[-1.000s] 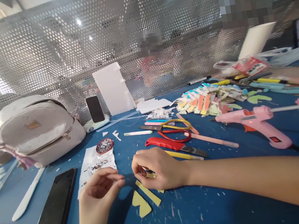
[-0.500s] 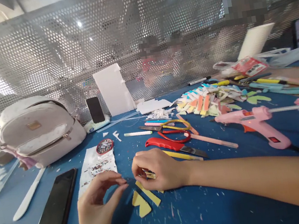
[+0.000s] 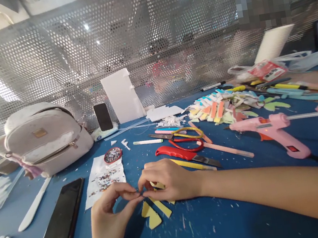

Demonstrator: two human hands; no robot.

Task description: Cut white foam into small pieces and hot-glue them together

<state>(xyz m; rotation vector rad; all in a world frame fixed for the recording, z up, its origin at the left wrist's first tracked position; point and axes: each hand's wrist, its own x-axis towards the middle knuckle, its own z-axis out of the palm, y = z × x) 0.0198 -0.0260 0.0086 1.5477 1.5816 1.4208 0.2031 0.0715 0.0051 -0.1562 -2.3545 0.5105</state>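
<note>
My left hand [image 3: 110, 211] pinches thumb and fingers together, tips meeting those of my right hand [image 3: 168, 179]. My right hand is curled in a pinch too; whatever lies between the fingertips is too small to make out. Pale yellow shows through the gap under my right fingers, and I cannot tell whether it is held. Just below lie a yellow notched cutout [image 3: 154, 220] and a yellow strip [image 3: 163, 208], partly covered by the right hand. Behind my left hand is a white sheet [image 3: 120, 171] scattered with tiny coloured bits, a red-rimmed round dish [image 3: 113, 155] of them at its top.
Beyond my right hand lie a red-handled knife [image 3: 173, 153], scissors [image 3: 185, 141] and markers. A pink glue gun [image 3: 278, 128] rests at right, near a heap of coloured foam strips [image 3: 220, 105]. At left are a phone [image 3: 57, 223], a white plastic knife [image 3: 35, 205] and a backpack [image 3: 48, 144].
My left hand has moved right and its thumb and fingers have closed, now meeting my right fingertips. The right hand has barely shifted. The view has turned slightly.
</note>
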